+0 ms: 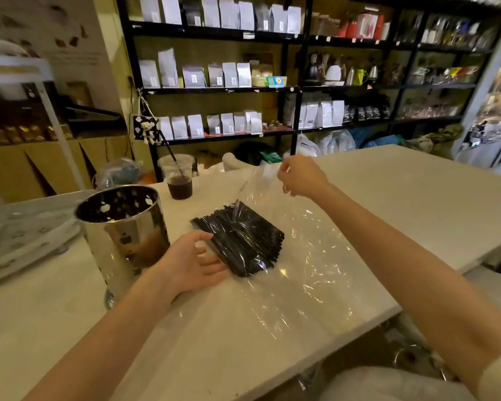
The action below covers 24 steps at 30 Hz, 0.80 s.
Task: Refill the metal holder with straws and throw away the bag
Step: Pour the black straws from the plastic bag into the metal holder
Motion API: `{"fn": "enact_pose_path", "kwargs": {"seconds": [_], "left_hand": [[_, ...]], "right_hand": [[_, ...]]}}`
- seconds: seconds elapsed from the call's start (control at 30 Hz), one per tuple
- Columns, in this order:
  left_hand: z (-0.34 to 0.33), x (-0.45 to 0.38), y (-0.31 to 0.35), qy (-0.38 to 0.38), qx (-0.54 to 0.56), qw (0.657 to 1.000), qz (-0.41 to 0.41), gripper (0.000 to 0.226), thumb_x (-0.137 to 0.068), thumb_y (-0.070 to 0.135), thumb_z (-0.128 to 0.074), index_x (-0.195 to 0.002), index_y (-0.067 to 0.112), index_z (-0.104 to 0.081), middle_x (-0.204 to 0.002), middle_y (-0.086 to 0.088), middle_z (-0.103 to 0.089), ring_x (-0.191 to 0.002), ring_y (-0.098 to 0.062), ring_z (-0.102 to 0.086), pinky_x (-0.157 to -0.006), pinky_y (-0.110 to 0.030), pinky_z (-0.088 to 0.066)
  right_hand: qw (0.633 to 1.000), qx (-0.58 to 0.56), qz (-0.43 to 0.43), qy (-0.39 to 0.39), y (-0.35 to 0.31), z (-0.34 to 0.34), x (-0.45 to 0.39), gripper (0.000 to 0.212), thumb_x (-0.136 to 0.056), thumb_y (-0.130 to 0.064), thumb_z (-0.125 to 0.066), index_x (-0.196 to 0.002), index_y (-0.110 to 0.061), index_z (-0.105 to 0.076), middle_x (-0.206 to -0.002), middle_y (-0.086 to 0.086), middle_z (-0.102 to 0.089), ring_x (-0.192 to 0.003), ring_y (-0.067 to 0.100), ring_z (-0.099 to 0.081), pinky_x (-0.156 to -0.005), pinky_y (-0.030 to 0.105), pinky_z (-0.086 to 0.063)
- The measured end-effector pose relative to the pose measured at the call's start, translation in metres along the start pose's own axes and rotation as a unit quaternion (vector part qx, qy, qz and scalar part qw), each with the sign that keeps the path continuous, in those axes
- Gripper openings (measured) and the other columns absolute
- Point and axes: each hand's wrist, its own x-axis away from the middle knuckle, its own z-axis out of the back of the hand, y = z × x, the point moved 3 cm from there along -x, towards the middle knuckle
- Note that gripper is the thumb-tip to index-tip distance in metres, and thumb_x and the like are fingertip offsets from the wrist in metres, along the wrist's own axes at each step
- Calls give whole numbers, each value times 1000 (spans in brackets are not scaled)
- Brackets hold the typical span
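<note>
Left hand (pixel 194 260) open beside straws (pixel 240 238), right hand (pixel 301 176) pinching bag (pixel 315 256), metal holder (pixel 122 233) left, drink cup (pixel 178 176) behind

Coffee shop: black shelves (pixel 214 89) of bagged coffee (pixel 229 73), kettles (pixel 313 70); iced drink (pixel 177 176) on counter (pixel 417 198).

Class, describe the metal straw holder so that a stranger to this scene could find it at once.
Start at the white counter. On its left side, just left of the left hand and the pile of black straws, stands the metal holder. Unlike the clear plastic cup behind it, it is a shiny, mirror-like cylinder with cut-out holes.
</note>
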Motion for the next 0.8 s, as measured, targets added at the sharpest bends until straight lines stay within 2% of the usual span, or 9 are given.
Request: {"fn": "enact_pose_path", "kwargs": {"seconds": [0.1,0.2,0.3,0.37,0.43,0.53,0.6,0.67,0.8], "left_hand": [[-12,-6,2,-23,50,998,16,71,-82,16,-53,-141,7,-14,-106,-27,-56,-96,-39,-56,-102,-48,-34],[-20,-14,0,-90,209,973,47,63,-78,13,-54,-135,3,-29,-121,-25,-57,-111,-37,-55,-106,-43,-36],[-26,-18,-1,-117,260,958,32,62,-73,22,-58,-128,1,-41,-120,-23,-58,-110,-34,-56,-99,-40,-42],[-30,-17,-1,-123,253,960,16,67,-66,30,-63,-124,2,-46,-122,-19,-59,-110,-31,-56,-93,-37,-43],[-34,-12,2,-125,233,965,0,69,-62,39,-64,-121,5,-51,-119,-15,-61,-106,-28,-56,-86,-35,-42],[-40,-2,15,-154,263,952,-40,64,-67,38,-64,-122,8,-53,-117,-16,-62,-99,-29,-59,-75,-35,-48],[-45,12,30,-196,298,931,-77,66,-64,33,-66,-123,6,-52,-122,-18,-61,-103,-30,-60,-84,-36,-50],[-50,29,47,-237,331,906,-119,65,-64,30,-67,-122,5,-52,-122,-18,-61,-100,-29,-62,-88,-35,-51],[-50,59,92,-275,355,876,-177,54,-65,24,-66,-113,2,-56,-105,-22,-64,-91,-27,-61,-79,-36,-54]], "right_hand": [[996,-16,85,30,-48,27,0,19,-91,-16,-48,-93,-7,-65,-84,11,-70,-69,23,-64,-68,34,-54],[984,-44,165,57,-81,49,0,21,-91,-17,-50,-99,-5,-65,-91,11,-68,-78,22,-64,-74,32,-52],[971,-103,204,77,-101,67,1,17,-90,-16,-54,-96,-6,-66,-77,4,-64,-62,8,-59,-61,14,-47],[968,-139,203,44,-111,74,0,14,-89,-12,-56,-91,-4,-67,-64,3,-62,-48,1,-54,-50,10,-43],[963,-181,194,41,-118,85,-2,13,-87,-9,-58,-86,-2,-69,-56,4,-60,-40,2,-49,-45,11,-42],[954,-216,196,74,-130,107,-5,13,-86,-11,-60,-87,-2,-69,-62,6,-60,-51,9,-49,-50,15,-44],[946,-230,212,90,-140,121,-6,11,-86,-13,-61,-85,-7,-69,-64,3,-60,-54,9,-50,-50,15,-43],[928,-277,226,106,-151,134,-9,8,-85,-14,-62,-80,-11,-69,-63,2,-59,-51,10,-47,-47,18,-40],[871,-399,260,125,-179,151,-12,9,-86,-9,-61,-80,-7,-67,-51,-1,-58,-32,5,-38,-32,15,-29]]}}
